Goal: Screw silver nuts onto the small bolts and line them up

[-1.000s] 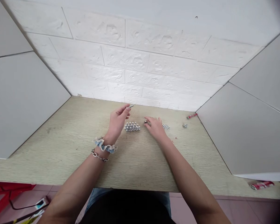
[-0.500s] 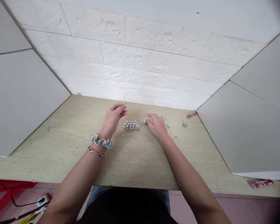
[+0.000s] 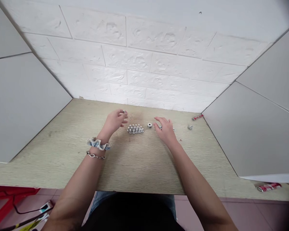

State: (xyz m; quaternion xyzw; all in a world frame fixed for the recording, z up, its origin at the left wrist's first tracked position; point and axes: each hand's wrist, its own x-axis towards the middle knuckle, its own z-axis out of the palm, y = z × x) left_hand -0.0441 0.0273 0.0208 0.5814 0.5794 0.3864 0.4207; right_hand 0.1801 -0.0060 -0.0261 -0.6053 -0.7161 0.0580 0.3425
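Note:
My left hand (image 3: 116,120) is raised over the board and pinches a small metal bolt (image 3: 124,111) between thumb and fingers, with only its end showing. Just to the right of that hand, several silver bolts (image 3: 135,129) stand upright in a tight cluster. A round metal ring with a dark hole (image 3: 149,125) lies between the cluster and my right hand (image 3: 165,128). That right hand hovers palm down, thumb and fingers apart, holding nothing I can see. Small nuts (image 3: 160,127) show beneath it, partly hidden by the fingers.
A lone metal piece with a thin stem (image 3: 190,127) lies to the right, and behind it a red battery (image 3: 197,117). Another red battery (image 3: 269,187) rests near the front right edge. Grey panels (image 3: 33,106) flank the wooden board (image 3: 69,141), with a white brick-patterned wall (image 3: 127,61) behind.
My left hand has moved slightly left and lower with the bolt, which now shows less. My right hand has shifted a little right, away from the ring, uncovering it.

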